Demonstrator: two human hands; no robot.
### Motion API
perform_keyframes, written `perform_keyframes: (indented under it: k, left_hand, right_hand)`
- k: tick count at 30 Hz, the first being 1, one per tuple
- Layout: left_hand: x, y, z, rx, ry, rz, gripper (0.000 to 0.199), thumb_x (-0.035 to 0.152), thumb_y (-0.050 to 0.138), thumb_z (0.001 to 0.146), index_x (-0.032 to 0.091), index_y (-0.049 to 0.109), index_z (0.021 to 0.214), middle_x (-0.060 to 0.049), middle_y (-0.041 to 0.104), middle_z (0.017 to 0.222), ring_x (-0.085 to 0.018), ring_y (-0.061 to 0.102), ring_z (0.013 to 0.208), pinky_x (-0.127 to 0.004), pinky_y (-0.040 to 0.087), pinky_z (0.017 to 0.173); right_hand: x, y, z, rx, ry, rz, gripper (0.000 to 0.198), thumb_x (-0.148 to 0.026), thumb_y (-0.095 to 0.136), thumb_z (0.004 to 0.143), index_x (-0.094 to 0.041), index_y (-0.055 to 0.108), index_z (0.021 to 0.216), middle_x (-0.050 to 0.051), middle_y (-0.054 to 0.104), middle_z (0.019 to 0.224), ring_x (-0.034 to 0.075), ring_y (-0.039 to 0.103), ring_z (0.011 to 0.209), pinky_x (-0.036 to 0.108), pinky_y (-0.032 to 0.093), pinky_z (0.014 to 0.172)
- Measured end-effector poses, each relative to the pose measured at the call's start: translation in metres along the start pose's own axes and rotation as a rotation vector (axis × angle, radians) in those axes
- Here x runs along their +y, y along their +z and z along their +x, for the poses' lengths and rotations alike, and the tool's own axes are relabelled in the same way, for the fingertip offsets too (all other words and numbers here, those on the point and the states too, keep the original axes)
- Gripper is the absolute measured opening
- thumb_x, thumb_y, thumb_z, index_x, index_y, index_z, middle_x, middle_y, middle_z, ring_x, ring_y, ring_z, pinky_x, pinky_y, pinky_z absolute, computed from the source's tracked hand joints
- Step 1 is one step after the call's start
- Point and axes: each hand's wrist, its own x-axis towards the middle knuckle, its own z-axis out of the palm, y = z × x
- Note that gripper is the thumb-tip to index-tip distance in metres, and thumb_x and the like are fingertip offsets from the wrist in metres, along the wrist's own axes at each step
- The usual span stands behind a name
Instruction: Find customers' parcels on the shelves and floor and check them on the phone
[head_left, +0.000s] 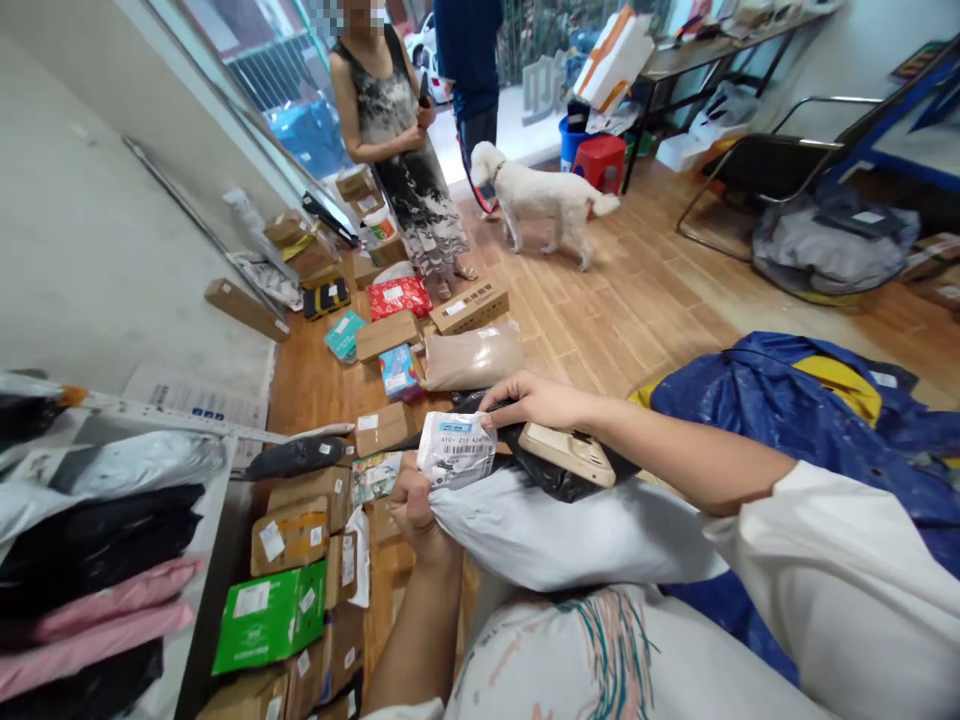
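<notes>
My left hand [412, 505]: closed, pinching white mailer bag [570, 535] at its labelled end | my right hand [529, 398]: fingertips pressing label [457, 450], phone [568, 452] beneath wrist | surroundings: cardboard parcels [300, 530] on floor.

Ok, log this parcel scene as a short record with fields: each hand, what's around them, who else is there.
left hand: left hand grips the edge of a white mailer bag
right hand: right hand pinches the bag's shipping label; phone lies under the wrist
below: cardboard boxes, green box
floor: parcels, red parcel, white dog
others: two people standing
</notes>
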Motion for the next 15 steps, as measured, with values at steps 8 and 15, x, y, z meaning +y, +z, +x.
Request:
perform_keyframes:
  k: [8,15]
  left_hand:
    - [-0.032,0.063,0.071,-0.046,-0.048,-0.148,0.040,0.032,0.057,0.081,0.018,0.029,0.056,0.003,0.030,0.067,-0.012,0.033,0.064,-0.025,0.032,0.059]
    - [-0.074,0.177,0.119,-0.098,-0.030,-0.122,0.042,0.028,0.056,0.082,0.018,0.026,0.055,0.003,0.025,0.067,-0.011,0.029,0.063,-0.025,0.031,0.057]
  right_hand:
    - [0.009,-0.077,0.027,0.132,0.010,0.116,0.032,-0.040,0.073,0.070,-0.013,0.074,0.088,0.002,0.073,0.083,0.017,0.064,0.079,0.031,0.047,0.083]
    - [0.029,-0.206,0.046,0.220,0.072,0.195,0.022,-0.031,0.075,0.067,-0.014,0.075,0.082,0.001,0.073,0.078,0.016,0.064,0.076,0.029,0.049,0.078]
